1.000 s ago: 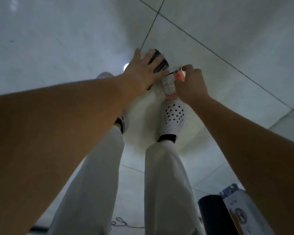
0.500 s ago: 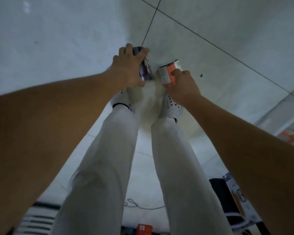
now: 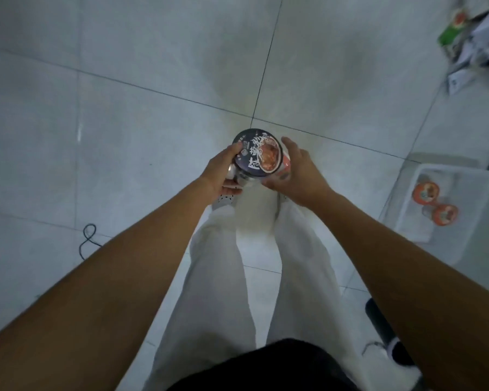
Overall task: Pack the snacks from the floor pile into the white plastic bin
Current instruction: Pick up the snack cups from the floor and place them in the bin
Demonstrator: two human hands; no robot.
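Well left of the white bin (image 3: 469, 198), the left hand (image 3: 220, 173) grips a dark-lidded noodle cup (image 3: 259, 153) above the tiled floor (image 3: 124, 122); the thumb hooks over the lid's rim and the fingers curl beneath. The right hand (image 3: 299, 173), on the cup's side nearer the bin, has its fingers held together and curved round an orange cup (image 3: 286, 163), of which only a sliver shows. Inside the bin stand two orange-lidded cups (image 3: 426, 193), just beside each other; beyond the bin lies the snack pile (image 3: 469, 35), blurred; far left of the bin, a dark cable (image 3: 88, 238) loops on the floor.
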